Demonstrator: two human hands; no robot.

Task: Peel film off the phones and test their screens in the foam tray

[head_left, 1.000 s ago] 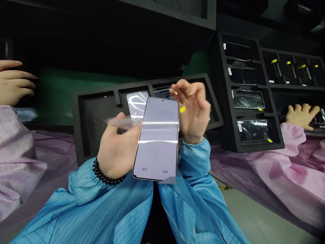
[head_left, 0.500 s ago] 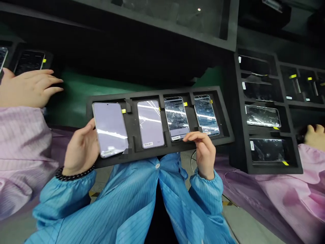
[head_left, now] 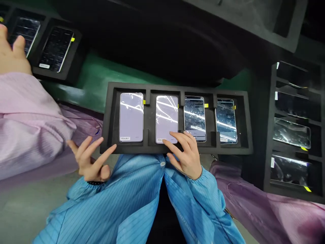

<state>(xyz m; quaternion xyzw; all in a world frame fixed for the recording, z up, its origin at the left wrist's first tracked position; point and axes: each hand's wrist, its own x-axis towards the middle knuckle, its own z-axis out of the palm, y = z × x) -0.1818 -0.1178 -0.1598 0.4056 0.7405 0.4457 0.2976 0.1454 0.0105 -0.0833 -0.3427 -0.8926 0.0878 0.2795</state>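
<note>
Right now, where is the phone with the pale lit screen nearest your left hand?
In the head view, that phone lies flat in the leftmost slot of the black foam tray, just beyond the open left hand and beside a second lit phone.

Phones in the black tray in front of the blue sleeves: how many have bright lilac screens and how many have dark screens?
Phones in the black foam tray:
Bright lilac screens: 2
Dark screens with small text: 2
Total: 4
The right hand has fingertips on the second lilac phone; the left hand is open beside the tray.
</note>
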